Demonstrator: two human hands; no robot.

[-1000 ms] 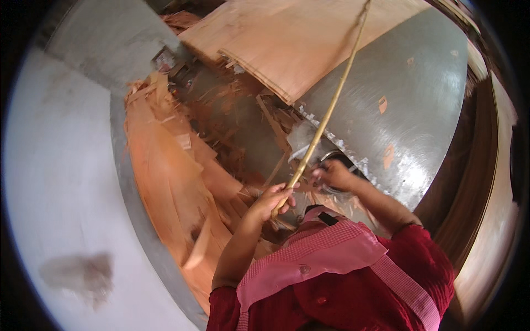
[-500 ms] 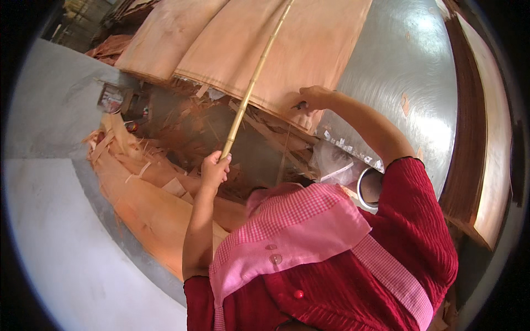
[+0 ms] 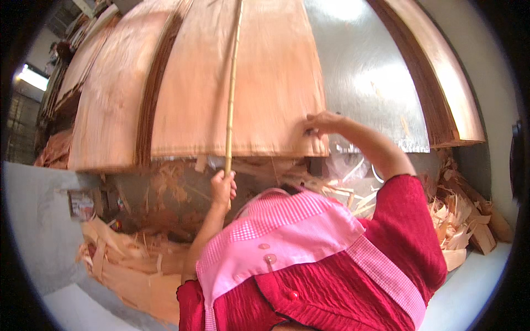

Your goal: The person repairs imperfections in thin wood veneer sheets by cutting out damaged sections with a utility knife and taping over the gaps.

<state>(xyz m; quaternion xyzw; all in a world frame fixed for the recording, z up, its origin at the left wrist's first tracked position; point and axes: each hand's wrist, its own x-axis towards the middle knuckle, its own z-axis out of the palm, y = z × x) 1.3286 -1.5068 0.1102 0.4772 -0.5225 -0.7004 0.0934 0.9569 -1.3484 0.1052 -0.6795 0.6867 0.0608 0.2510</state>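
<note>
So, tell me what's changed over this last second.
The right hand has moved left and forward, from beside the near edge of the metal tabletop to the near right corner of the wood sheet. The bamboo pole has swung left, from across the tabletop to over the sheet. The left hand still grips the pole.

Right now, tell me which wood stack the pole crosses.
The middle stack, bordering the grey surface on its right. The pole, held in the left hand, crosses it; no pole crosses the left stacks or the far-right stack.
</note>
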